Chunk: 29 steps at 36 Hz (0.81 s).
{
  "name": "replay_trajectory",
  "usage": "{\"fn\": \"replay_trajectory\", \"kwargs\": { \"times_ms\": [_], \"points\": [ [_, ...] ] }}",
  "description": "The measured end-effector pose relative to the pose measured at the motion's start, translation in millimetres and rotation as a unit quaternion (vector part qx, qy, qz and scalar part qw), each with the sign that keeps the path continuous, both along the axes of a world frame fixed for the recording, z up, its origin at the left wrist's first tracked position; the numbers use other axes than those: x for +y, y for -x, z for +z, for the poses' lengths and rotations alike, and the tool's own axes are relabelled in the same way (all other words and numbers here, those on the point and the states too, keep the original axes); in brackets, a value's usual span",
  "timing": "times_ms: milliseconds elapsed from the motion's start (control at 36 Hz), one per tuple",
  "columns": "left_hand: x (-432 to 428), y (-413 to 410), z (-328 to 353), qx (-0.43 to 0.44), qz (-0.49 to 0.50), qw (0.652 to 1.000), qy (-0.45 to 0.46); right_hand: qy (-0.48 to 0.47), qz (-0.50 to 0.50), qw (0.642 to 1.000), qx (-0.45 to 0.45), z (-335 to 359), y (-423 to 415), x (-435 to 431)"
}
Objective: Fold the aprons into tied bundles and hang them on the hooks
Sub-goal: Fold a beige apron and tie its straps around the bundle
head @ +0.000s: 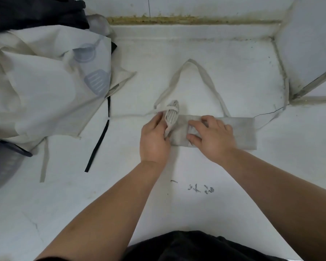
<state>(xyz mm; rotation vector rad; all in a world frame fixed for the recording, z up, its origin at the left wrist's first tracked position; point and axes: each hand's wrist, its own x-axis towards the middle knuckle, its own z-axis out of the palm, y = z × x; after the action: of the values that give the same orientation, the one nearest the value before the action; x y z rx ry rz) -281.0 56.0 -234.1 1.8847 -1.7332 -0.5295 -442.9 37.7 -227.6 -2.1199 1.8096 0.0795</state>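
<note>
Item one, as I see it from the head view: a grey folded apron (pixel 239 132), laid as a long flat strip across the middle of the white worktop (pixel 233 185), its neck loop (pixel 209 80) spread in a peak toward the top of the frame. Left hand (pixel 153 140): grip closed round the strip's rolled-up left end (pixel 171 113), which stands off the surface with a waist tie (pixel 132 115) crossing it and trailing left. Right hand (pixel 213 136): no closed grip, fingers spread and pressing the strip flat just right of the roll. Item two: a heap of pale aprons (pixel 45 87), upper left, a black strap (pixel 100 140) hanging out below it. Item three: a dark basket (pixel 0 166), left edge, partly under the heap. Item four: pen marks (pixel 201 189) on the worktop, below the hands.
</note>
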Motion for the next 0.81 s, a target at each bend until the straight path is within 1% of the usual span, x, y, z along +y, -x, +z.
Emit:
{"fn": "replay_trajectory", "kwargs": {
  "times_ms": [83, 111, 167, 250, 278, 333, 444, 472, 528, 583, 611, 667, 694, 750, 806],
  "points": [
    [-2, 4, -11, -0.114, -0.136, 0.983, 0.038, 0.001, 0.001, 1.000, 0.011, 0, 0, -1],
    [-2, 6, -9, -0.133, -0.164, 0.977, 0.024, 0.000, 0.001, 1.000, 0.011, 0, 0, -1],
    [-4, 8, -8, -0.159, -0.189, 0.969, -0.005, -0.003, -0.004, 1.000, 0.002, -1, 1, -1],
    [-3, 10, -1, -0.209, -0.215, 0.954, -0.021, 0.002, -0.007, 1.000, -0.018, -4, 3, 0],
    [-3, 9, 0, -0.237, -0.231, 0.942, -0.050, 0.004, -0.014, 0.999, -0.032, -4, 4, 0],
    [-2, 7, 2, -0.243, -0.237, 0.932, -0.131, 0.005, -0.033, 0.997, -0.074, -3, 5, -1],
    [2, 12, 3, -0.222, -0.236, 0.931, -0.167, 0.012, -0.087, 0.982, -0.165, -2, 12, 2],
    [2, 13, 4, -0.218, -0.233, 0.930, -0.180, 0.034, -0.113, 0.979, -0.165, -2, 14, 7],
    [1, 13, 5, -0.222, -0.226, 0.930, -0.188, 0.092, -0.201, 0.967, -0.127, -1, 20, 20],
    [-1, 13, 5, -0.218, -0.222, 0.933, -0.182, 0.113, -0.332, 0.930, -0.109, 1, 27, 33],
    [-2, 13, 5, -0.212, -0.222, 0.935, -0.179, 0.096, -0.400, 0.903, -0.122, 3, 31, 37],
    [-5, 12, 3, -0.193, -0.216, 0.940, -0.179, 0.049, -0.505, 0.841, -0.188, 8, 35, 36],
    [-5, 12, 3, -0.185, -0.213, 0.943, -0.179, 0.038, -0.540, 0.808, -0.231, 10, 37, 34],
    [-8, 11, 0, -0.193, -0.214, 0.941, -0.178, 0.034, -0.590, 0.739, -0.324, 15, 40, 29],
    [-9, 11, -1, -0.197, -0.222, 0.939, -0.175, 0.026, -0.637, 0.661, -0.395, 19, 42, 22]
  ]
}}
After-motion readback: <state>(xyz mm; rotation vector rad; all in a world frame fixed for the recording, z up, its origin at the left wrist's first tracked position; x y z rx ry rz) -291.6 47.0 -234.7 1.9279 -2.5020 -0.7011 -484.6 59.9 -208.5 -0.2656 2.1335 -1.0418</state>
